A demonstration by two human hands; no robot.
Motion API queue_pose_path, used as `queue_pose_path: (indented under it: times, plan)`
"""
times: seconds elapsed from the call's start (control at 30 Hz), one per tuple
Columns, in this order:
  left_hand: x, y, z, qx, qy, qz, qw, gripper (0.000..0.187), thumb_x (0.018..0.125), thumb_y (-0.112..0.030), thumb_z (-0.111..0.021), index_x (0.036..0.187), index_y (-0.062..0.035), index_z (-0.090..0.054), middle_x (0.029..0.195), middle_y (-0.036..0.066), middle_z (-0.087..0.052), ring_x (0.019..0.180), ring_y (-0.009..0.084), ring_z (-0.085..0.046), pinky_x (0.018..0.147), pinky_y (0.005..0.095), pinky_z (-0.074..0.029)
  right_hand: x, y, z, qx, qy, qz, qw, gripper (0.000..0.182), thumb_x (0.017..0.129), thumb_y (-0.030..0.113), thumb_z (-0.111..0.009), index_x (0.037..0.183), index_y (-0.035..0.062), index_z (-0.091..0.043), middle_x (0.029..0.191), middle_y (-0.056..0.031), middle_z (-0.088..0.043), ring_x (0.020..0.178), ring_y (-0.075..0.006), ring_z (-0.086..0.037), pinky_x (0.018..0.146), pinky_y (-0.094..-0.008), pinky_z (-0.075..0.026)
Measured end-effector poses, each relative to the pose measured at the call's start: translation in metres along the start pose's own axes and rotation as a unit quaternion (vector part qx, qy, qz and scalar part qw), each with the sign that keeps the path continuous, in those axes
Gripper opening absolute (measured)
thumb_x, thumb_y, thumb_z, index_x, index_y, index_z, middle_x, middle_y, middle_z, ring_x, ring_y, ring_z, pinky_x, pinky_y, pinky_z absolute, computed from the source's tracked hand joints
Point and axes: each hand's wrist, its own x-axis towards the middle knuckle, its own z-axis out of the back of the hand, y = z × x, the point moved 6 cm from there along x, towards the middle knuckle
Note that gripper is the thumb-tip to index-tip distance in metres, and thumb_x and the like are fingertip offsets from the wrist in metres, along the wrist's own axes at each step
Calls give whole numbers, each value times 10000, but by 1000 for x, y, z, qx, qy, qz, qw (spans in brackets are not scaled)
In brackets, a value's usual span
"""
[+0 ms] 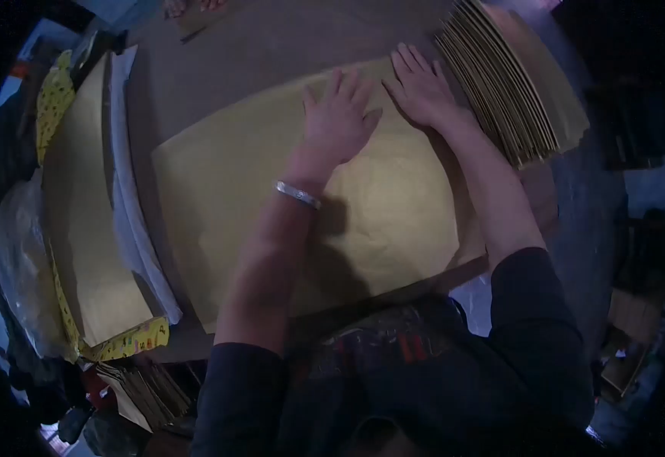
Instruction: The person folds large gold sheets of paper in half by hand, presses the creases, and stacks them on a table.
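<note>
A large sheet of brown paper (393,221) lies flat on the table in front of me, its surface slightly creased. My left hand (340,114), with a silver bracelet (297,194) at the wrist, rests on the sheet near its far edge, fingers spread. At the sheet's far right corner, my right hand (424,87) lies palm down with its fingers stretched out. Neither hand grips anything. Just right of my right hand stands a thick stack of folded brown paper pieces (504,84).
To the left lies a pile of brown paper (92,221) on yellow printed wrapping (131,340), beside a rolled whitish sheet (131,190). Clear plastic (24,259) hangs at the far left. Another person's hands (191,6) show at the table's far side.
</note>
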Motion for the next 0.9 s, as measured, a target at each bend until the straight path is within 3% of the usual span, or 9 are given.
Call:
queue_pose_path:
  times: [0.13,0.2,0.53,0.63,0.67,0.7,0.73,0.83,0.9]
  plan:
    - [-3,36,-3,-24,-48,16,998,630,955,-508,-468,1460,-138,-397,1551,82,-340,1453,291,-263,1104,666,-230,-3,1,3,41,-64,27,997,686,1006,480,-355,1520,40,-241,1617,-109,-162,1503,-249,-108,1196,-538,-109]
    - [-22,72,10,23,9,74,997,643,962,-537,-440,1487,-173,-374,1578,66,-300,1473,274,-225,1127,644,-210,-6,7,10,40,-61,30,997,688,1003,480,-360,1518,39,-244,1615,-111,-167,1502,-252,-110,1195,-541,-110]
    - [-132,275,21,98,26,284,954,711,961,-616,-380,1537,-212,-277,1613,63,-210,1489,295,-171,1151,612,-170,-32,6,19,20,-46,59,997,697,991,482,-388,1512,37,-258,1607,-123,-190,1498,-266,-124,1187,-555,-117]
    - [-155,328,5,138,20,224,965,707,968,-613,-351,1540,-207,-263,1612,89,-203,1486,328,-162,1155,595,-178,-73,0,6,-10,-22,109,994,699,988,482,-396,1510,37,-263,1604,-127,-197,1497,-271,-128,1185,-559,-119]
    - [-154,287,30,96,35,298,949,707,970,-612,-340,1541,-202,-259,1611,105,-199,1483,345,-164,1156,589,-180,-94,5,0,-17,-12,138,990,700,986,482,-399,1509,36,-264,1603,-128,-199,1497,-272,-129,1185,-560,-120]
    - [-155,304,19,98,29,297,949,707,970,-612,-340,1541,-202,-259,1611,105,-199,1483,345,-164,1156,589,-180,-118,7,-5,-13,-3,163,987,701,985,483,-402,1509,36,-266,1602,-129,-202,1497,-273,-131,1184,-562,-120]
    - [-158,335,-6,130,31,235,963,713,966,-611,-350,1542,-201,-255,1612,110,-195,1482,350,-161,1154,595,-182,-148,13,-6,4,1,200,980,702,964,481,-445,1493,41,-303,1589,-140,-228,1491,-284,-153,1171,-579,-141]
    - [-133,260,33,100,44,302,947,702,957,-599,-379,1519,-182,-316,1591,123,-250,1465,352,-212,1138,607,-205,-237,52,0,73,34,312,947,657,912,480,-551,1415,71,-448,1538,-141,-336,1462,-275,-248,1143,-586,-210]
    - [-109,214,50,115,85,291,946,643,953,-567,-423,1433,-141,-463,1477,157,-431,1353,352,-414,1083,543,-341,-280,65,6,176,40,363,914,592,873,411,-630,1350,77,-526,1506,-131,-385,1452,-262,-274,1125,-579,-254]
